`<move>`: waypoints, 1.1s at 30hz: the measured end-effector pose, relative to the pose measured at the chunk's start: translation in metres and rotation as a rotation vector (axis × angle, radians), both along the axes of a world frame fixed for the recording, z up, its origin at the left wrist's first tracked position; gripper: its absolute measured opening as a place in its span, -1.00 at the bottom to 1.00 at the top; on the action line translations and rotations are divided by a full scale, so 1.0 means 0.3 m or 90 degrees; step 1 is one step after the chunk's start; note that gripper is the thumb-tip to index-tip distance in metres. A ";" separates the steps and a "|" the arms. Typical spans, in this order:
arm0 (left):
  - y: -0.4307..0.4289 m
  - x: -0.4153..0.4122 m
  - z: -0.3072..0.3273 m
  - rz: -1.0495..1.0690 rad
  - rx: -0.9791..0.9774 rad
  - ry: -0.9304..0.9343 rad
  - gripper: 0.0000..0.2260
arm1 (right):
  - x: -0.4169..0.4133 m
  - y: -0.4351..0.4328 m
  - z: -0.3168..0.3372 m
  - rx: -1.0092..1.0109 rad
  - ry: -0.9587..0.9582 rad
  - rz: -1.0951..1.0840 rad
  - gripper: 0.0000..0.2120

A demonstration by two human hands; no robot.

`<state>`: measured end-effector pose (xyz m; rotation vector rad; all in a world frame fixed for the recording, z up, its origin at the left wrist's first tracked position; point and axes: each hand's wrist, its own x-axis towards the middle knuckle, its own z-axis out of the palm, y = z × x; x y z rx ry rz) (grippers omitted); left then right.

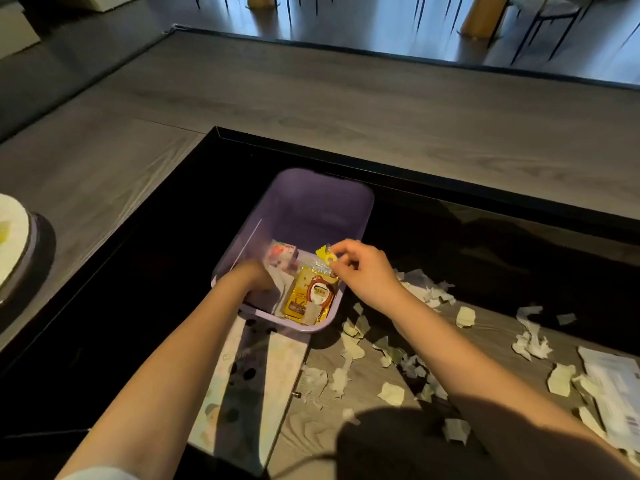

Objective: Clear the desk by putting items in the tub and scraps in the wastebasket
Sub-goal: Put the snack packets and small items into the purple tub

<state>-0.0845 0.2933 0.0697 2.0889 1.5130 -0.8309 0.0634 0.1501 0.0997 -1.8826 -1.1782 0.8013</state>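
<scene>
Dark rounded shape (398, 441), nearest the camera at the bottom edge, identity not discernible; flat illustrated sheet (249, 386), pale with dark spots and cartoon figures, lying under the left forearm, faint lettering on it too blurred to read; wood-grain bench (346, 98), grey-brown, with a dark glossy recessed area; paper scraps (391, 393), many torn pale green and white pieces, scattered over the near right of the bench, some just beside the tub's near corner; printed white document (620, 393), at the right edge among the scraps, text too small to read; purple tub (322, 202), rectangular with rounded corners, standing on the bench ahead of the arms; yellow packet (308, 296), lying flat in the tub's near end, bearing a red-and-white round label, characters not legible; pink-and-white packet (282, 256), in the tub beyond the left hand, print blurred; left hand (256, 277), lowered inside the tub by its left wall, fingers hidden, whether it grips anything cannot be told; right hand (363, 268), poised over the tub's right rim, thumb and fingertips pinched closed on a small yellow wrapper (327, 256), held above the tub's contents; round white and dark object (20, 251), at the far left edge of the bench, only partly in view.
</scene>
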 end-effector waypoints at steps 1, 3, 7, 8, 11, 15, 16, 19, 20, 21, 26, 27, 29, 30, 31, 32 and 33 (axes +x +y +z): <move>0.007 0.000 -0.020 0.005 0.004 0.009 -0.76 | -0.001 0.008 -0.004 0.000 -0.003 0.002 -0.85; 0.015 0.002 -0.035 -0.001 0.061 -0.002 -0.64 | -0.005 0.023 -0.006 -0.003 -0.008 0.010 -0.86; 0.007 0.002 -0.043 -0.034 0.184 -0.023 -0.69 | -0.016 0.065 -0.010 -0.012 -0.045 0.031 -0.80; -0.003 -0.002 -0.038 -0.045 0.209 -0.026 -0.71 | -0.019 0.079 -0.010 -0.020 -0.062 0.043 -0.79; -0.041 -0.028 -0.009 -0.096 0.281 -0.072 -0.75 | -0.031 0.130 -0.012 -0.100 -0.121 0.114 -0.86; -0.103 -0.121 0.015 -0.107 0.371 -0.242 -0.78 | -0.085 0.203 -0.036 -0.267 -0.287 0.275 -0.84; -0.120 -0.149 0.013 -0.115 0.378 -0.296 -0.79 | -0.104 0.217 -0.045 -0.304 -0.326 0.303 -0.77; -0.162 -0.216 -0.009 -0.151 0.363 -0.387 -0.81 | -0.148 0.245 -0.089 -0.382 -0.353 0.348 -0.59; -0.171 -0.231 -0.017 -0.162 0.362 -0.396 -0.80 | -0.161 0.249 -0.101 -0.389 -0.350 0.354 -0.59; -0.177 -0.242 -0.021 -0.169 0.361 -0.401 -0.76 | -0.172 0.253 -0.113 -0.390 -0.348 0.358 -0.62; -0.183 -0.251 -0.027 -0.152 0.329 -0.381 -0.69 | -0.209 0.238 -0.138 -0.418 -0.370 0.385 -0.90; -0.186 -0.248 -0.027 -0.148 0.334 -0.382 -0.71 | -0.212 0.234 -0.138 -0.418 -0.374 0.390 -0.92; -0.194 -0.242 -0.021 -0.148 0.347 -0.388 -0.70 | -0.212 0.230 -0.135 -0.413 -0.378 0.390 -0.95; -0.197 -0.241 -0.019 -0.150 0.351 -0.389 -0.69 | -0.210 0.229 -0.132 -0.408 -0.377 0.385 -0.95; -0.198 -0.240 -0.018 -0.148 0.350 -0.385 -0.71 | -0.208 0.228 -0.128 -0.401 -0.374 0.377 -0.93; -0.199 -0.241 -0.017 -0.143 0.344 -0.379 -0.73 | -0.204 0.227 -0.122 -0.390 -0.372 0.367 -0.90; -0.200 -0.240 -0.015 -0.137 0.340 -0.373 -0.75 | -0.200 0.229 -0.116 -0.375 -0.371 0.356 -0.85</move>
